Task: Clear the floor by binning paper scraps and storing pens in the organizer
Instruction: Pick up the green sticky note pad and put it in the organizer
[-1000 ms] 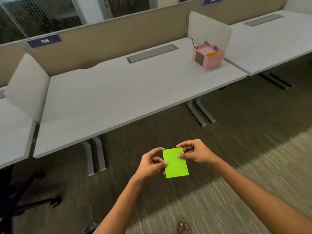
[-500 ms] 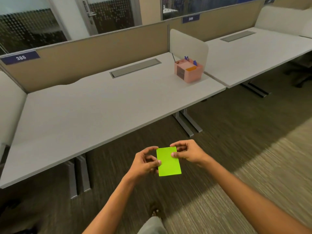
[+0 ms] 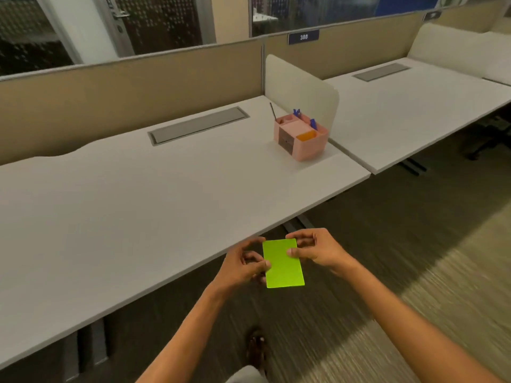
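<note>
A bright green paper scrap [image 3: 282, 264] is held flat in front of me, just past the near edge of the white desk [image 3: 138, 205]. My left hand [image 3: 243, 265] pinches its left edge and my right hand [image 3: 312, 248] pinches its top right corner. A pink organizer [image 3: 300, 136] stands at the desk's far right corner, with blue pens and a thin dark pen sticking up from it and an orange item in one compartment. No bin is in view.
A second white desk [image 3: 414, 106] adjoins on the right behind a low cream divider [image 3: 301, 89]. Beige partition panels run along the back. Dark carpet [image 3: 387, 244] lies to the right, with a chair base at the far right. My foot [image 3: 255, 346] shows below.
The view has swung left-to-right and closer to the desk; the organizer now appears nearer and more central. Both hands keep the same hold on the green paper.
</note>
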